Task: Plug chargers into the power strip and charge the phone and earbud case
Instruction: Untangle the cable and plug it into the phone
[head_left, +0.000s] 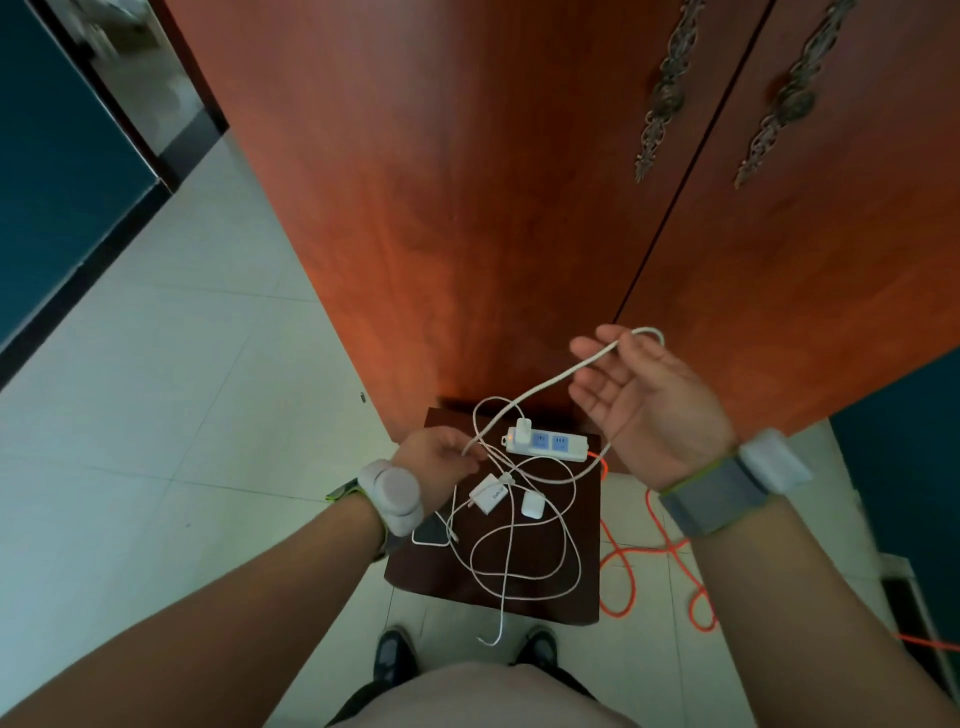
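A white power strip (561, 448) lies at the back of a small dark stool (571, 597), with one white charger (523, 430) plugged into its left socket. A second white charger block (488, 493) and a white earbud case (532, 504) lie loose in front of it. The phone (430, 535) shows partly under my left wrist. My right hand (644, 410), palm up and raised, has a loop of white cable (550, 384) over its fingers. My left hand (441, 462) pinches the same cable lower down, near the strip. More cable lies coiled on the stool.
A tall reddish wooden wardrobe (493, 208) with ornate metal handles stands right behind the stool. An orange cord (623, 571) from the strip snakes over the tiled floor at the right. My shoes (395, 654) are just in front of the stool.
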